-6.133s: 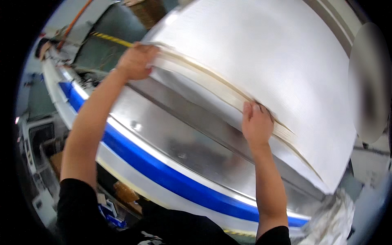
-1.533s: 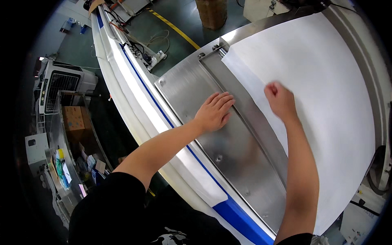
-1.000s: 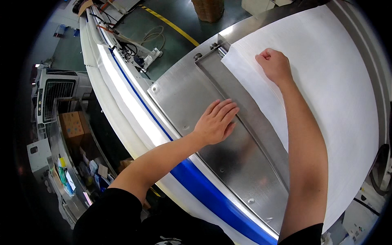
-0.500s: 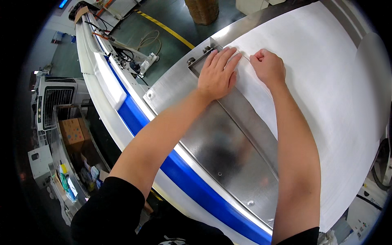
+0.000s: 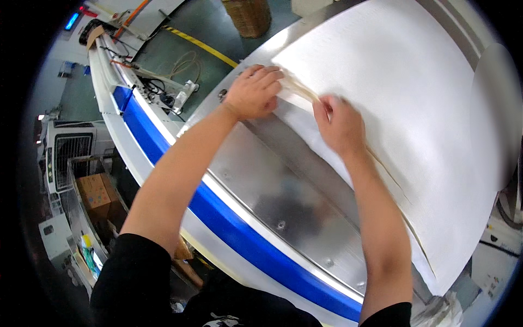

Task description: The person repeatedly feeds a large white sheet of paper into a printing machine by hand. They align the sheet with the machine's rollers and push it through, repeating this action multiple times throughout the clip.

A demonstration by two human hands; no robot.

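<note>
A stack of large white sheets (image 5: 414, 92) lies over a steel table, its near edge uneven. My right hand (image 5: 341, 126) is closed, pinching a thin cream strip (image 5: 298, 87) at the sheets' near edge, beside thumb and forefinger. That strip runs left to the fingertips of my left hand (image 5: 253, 91), whose fingers are curled over the corner of the sheets. What lies inside the left fingers is hidden. Below both hands is a shiny steel plate (image 5: 267, 191) with a few screws. A dark gap line shows along the sheets' edge beside my right forearm.
A blue and white padded rail (image 5: 239, 234) runs along the table's near side. Farther left stand a machine arm with cables (image 5: 169, 92), an air cooler (image 5: 73, 144) and a cardboard box (image 5: 98, 193). A brown cylinder (image 5: 248, 16) stands on the floor beyond the table.
My left hand, flat with fingers stretched out before, is now curled. My right hand has come nearer to me, drawing out the cream strip. The whole view has shifted slightly.
</note>
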